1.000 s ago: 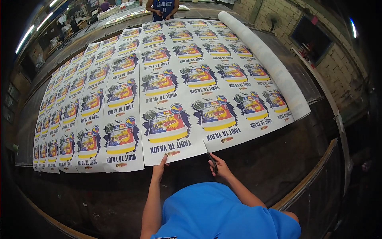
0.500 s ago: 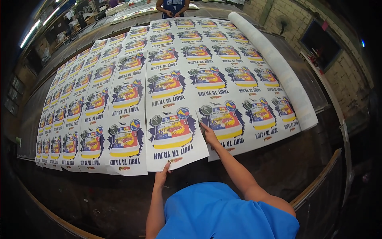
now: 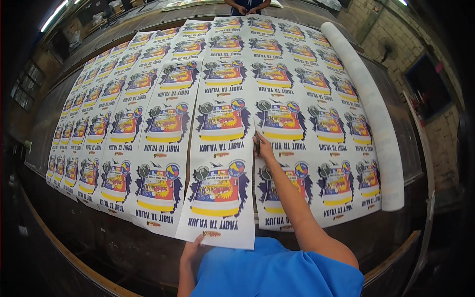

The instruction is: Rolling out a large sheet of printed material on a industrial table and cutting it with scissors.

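A wide white sheet point(image 3: 195, 143) printed with rows of colourful repeated designs covers the table. My right hand point(image 3: 265, 150) is closed around dark-handled scissors point(image 3: 257, 140), whose blades sit at the far end of a long slit in the sheet. A partly separated strip point(image 3: 190, 231) lies left of that slit, its near end hanging past the table edge toward my blue shirt. At this end my left hand point(image 3: 192, 248) pinches the strip's lower left edge, with most of its fingers hidden underneath.
A thick roll point(image 3: 368, 109) of the same material lies along the sheet's right side. Across the table stands another person point(image 3: 247, 5) with both hands together. A fan point(image 3: 389, 49) is near the block wall at right. Wooden rails point(image 3: 396, 257) run along the near side.
My right hand has moved the scissors farther up the sheet, and the slit is longer. My left hand has drawn the strip's near end closer to my body. The view has shifted.
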### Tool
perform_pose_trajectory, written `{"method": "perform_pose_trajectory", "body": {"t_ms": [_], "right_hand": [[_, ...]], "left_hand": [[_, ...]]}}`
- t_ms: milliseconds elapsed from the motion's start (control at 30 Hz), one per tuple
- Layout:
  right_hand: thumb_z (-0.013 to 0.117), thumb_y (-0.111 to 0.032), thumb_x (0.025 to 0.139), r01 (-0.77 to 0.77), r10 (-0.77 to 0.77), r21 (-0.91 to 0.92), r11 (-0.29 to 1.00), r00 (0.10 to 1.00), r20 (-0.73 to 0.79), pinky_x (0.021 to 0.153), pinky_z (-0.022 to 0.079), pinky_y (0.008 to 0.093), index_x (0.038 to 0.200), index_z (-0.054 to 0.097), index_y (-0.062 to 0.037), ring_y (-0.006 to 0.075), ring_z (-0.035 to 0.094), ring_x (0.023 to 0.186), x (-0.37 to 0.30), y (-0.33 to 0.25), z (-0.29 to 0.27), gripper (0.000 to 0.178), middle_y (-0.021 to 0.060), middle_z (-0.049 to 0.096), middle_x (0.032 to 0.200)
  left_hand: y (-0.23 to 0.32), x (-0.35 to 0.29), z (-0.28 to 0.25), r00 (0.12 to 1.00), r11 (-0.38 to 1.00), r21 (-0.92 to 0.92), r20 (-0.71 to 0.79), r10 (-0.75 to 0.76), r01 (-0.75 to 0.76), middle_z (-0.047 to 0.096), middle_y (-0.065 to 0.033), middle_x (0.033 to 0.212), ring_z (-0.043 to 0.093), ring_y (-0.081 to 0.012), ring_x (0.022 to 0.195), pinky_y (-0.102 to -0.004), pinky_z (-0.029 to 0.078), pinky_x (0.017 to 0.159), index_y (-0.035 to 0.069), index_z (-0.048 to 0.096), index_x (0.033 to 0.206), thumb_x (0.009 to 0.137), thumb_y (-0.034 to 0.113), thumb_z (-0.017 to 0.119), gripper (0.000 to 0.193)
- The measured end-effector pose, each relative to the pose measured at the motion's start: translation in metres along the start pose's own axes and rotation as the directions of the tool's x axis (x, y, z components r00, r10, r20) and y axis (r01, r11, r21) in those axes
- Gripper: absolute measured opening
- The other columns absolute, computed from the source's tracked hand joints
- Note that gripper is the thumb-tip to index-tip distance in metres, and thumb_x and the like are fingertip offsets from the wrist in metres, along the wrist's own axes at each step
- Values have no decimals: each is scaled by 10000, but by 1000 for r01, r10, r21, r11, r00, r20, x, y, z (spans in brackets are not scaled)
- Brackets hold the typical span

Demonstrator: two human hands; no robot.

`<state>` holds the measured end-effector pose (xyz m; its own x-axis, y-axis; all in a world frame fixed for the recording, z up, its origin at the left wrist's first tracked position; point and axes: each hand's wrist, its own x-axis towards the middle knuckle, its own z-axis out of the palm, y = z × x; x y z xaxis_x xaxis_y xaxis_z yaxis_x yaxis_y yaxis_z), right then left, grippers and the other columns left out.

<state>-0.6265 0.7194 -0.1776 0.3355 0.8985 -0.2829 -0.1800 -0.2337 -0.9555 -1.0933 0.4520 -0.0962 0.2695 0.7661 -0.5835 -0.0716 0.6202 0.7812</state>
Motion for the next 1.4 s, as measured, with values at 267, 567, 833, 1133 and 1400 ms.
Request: {"method": "perform_pose_trajectory", "body": {"t_ms": [267, 567, 833, 1133, 1400], "right_hand": [[659, -329, 960, 322, -337, -245, 914, 941, -20, 383, 270, 238, 1401, 566, -198, 50, 426, 416, 171, -19, 1, 469, -68, 553, 613], [661, -361, 953, 158, -159, -17, 987, 987, -25, 395, 320, 242, 1386, 577, -153, 56, 447, 449, 325, -80, 7, 488, -46, 581, 658], [640, -242, 958, 77, -85, -111, 991, 993, -77, 417, 404, 246, 1373, 584, -128, 77, 546, 506, 409, -149, 9, 434, 13, 675, 759], [680, -177, 932, 138, -137, -47, 989, 990, 11, 361, 351, 284, 1445, 486, -98, 124, 487, 384, 303, -137, -18, 554, 15, 544, 565], [595, -138, 969, 19, -19, 2, 1000, 993, -118, 402, 387, 235, 1412, 540, -141, 92, 506, 440, 61, -73, -136, 447, -3, 571, 627]], "left_hand": [[5, -7, -4, 975, 987, 5, -155, -157, 159, 617, -19, 1091, 565, -107, 839, -246, 446, 647, 33, 522, 1302, 924, 162, 667, 425], [12, -6, 18, 929, 963, -176, -277, -247, 204, 645, 3, 1057, 580, -79, 814, -219, 436, 622, 77, 520, 1320, 915, 161, 697, 450], [-12, -10, 20, 900, 961, -230, -370, -231, 152, 656, -61, 1202, 625, -195, 1072, -315, 482, 941, 22, 508, 1374, 896, 130, 716, 532], [-38, -10, 15, 852, 963, -202, -458, -253, 177, 675, -69, 1161, 626, -189, 1074, -335, 483, 959, -18, 580, 1295, 901, 149, 718, 450], [-56, -18, 6, 874, 939, -154, -344, -344, 309, 707, -85, 1020, 675, -184, 931, -325, 553, 847, -38, 683, 1111, 918, 224, 712, 327]]}}
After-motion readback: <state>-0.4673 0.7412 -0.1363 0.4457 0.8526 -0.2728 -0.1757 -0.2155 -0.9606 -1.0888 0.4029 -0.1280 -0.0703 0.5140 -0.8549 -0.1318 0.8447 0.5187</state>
